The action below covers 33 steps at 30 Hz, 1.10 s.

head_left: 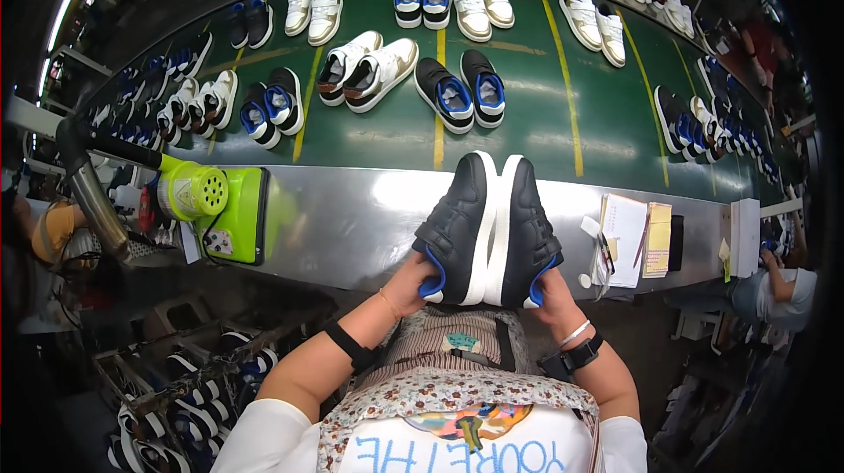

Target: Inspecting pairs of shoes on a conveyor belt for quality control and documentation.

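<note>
I hold a pair of black sneakers with white soles and blue lining, their soles side by side and the toes pointing away from me. My left hand (407, 287) grips the left black sneaker (451, 227) at its heel opening, with the fingers mostly hidden inside. In the same way my right hand (554, 299) holds the right black sneaker (529, 231) by its heel end. Both shoes are over the near edge of the metal ledge (352, 236). Beyond them, another black pair (460, 95) stands on the green conveyor belt (519, 134).
White sneakers (367, 69) and more dark pairs stand along the belt. A bright green blower tool (220, 200) sits on the ledge at left. Papers (622, 236) and a yellow pad (658, 240) lie at right. Racked shoes (193, 411) are below left. A co-worker (782, 293) is at far right.
</note>
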Each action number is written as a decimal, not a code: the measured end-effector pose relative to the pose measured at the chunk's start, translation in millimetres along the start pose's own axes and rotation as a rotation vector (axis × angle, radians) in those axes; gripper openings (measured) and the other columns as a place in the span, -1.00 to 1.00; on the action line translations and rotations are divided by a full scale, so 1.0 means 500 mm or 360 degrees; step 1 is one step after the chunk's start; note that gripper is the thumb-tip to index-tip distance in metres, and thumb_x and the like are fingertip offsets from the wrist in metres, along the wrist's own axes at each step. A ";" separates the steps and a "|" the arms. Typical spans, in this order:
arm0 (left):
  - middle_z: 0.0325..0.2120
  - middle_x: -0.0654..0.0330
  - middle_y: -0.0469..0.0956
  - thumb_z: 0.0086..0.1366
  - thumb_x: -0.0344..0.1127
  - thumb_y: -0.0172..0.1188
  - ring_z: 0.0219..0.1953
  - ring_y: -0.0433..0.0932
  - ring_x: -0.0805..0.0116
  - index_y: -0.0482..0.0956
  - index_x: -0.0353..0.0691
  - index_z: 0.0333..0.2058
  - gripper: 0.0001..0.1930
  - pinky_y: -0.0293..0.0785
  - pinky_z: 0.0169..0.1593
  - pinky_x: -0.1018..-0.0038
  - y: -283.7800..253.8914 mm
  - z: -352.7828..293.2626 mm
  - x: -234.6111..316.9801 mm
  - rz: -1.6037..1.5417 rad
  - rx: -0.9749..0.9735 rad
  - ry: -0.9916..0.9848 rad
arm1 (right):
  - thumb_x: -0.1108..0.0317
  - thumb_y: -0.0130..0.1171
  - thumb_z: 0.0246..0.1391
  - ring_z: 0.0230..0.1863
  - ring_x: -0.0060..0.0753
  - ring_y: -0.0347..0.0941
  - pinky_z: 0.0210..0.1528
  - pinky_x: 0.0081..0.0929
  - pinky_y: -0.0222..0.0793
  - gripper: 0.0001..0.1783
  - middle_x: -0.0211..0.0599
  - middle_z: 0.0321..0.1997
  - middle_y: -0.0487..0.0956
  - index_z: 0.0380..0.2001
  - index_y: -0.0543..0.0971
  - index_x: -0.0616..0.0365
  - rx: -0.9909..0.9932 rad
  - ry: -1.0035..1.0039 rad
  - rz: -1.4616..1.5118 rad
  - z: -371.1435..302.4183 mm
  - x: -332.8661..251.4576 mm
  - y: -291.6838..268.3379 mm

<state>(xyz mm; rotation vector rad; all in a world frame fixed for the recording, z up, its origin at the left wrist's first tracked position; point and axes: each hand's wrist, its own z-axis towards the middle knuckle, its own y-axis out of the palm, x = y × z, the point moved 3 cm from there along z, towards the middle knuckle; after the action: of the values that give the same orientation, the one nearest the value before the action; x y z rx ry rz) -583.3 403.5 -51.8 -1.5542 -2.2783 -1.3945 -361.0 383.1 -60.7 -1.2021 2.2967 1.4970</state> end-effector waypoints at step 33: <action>-0.14 0.21 0.46 0.30 0.04 -0.34 -0.12 0.44 0.23 0.36 -0.07 -0.06 -0.56 0.38 -0.06 0.17 -0.043 0.066 0.042 -0.0745 -0.0027 -0.0349 | 0.08 -0.19 0.15 -0.19 -0.14 0.45 -0.16 -0.26 0.44 -0.58 -0.11 -0.19 0.49 -0.12 0.40 0.18 0.0365 0.0130 0.0733 0.125 0.089 0.022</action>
<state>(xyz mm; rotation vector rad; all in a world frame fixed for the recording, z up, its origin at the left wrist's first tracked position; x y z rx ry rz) -596.4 439.4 -74.5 -1.2823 -2.9125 -1.3851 -416.1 412.8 -106.7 -0.7178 2.8460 1.2661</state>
